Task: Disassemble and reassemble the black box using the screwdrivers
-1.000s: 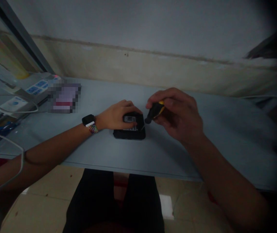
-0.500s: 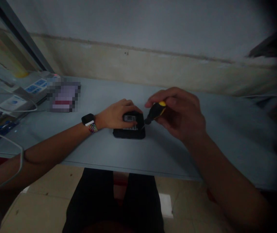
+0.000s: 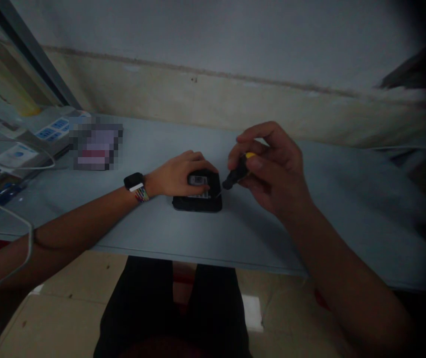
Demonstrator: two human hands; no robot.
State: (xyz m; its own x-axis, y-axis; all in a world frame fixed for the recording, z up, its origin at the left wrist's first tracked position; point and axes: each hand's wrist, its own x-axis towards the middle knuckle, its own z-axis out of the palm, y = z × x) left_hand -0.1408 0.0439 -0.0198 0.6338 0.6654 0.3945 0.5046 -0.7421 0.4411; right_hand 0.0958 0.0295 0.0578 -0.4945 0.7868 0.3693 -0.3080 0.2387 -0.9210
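A small black boxy device (image 3: pixel 197 204) with a white printed label lies on the grey-blue table (image 3: pixel 183 238). My left hand (image 3: pixel 183 174) grips it from its left side, thumb across the label and fingers over the far edge. A black and yellow screwdriver (image 3: pixel 236 171) is held in my right hand (image 3: pixel 272 174), between thumb and fingers. Its handle slants up to the right and its thin shaft points down at the device's right part. Whether the tip touches the device is too dark to tell.
A power strip (image 3: pixel 54 130) with blue-marked sockets stands at the left, beside a blurred-out phone-like object (image 3: pixel 97 146). White cables (image 3: pixel 30 233) loop over the left side, one across my left forearm. A wall (image 3: pixel 213 94) runs along the table's back edge.
My right hand's fingers have shifted and lifted around the screwdriver handle, with the index finger raised higher. The left hand and the device stay in place; the view has moved slightly.
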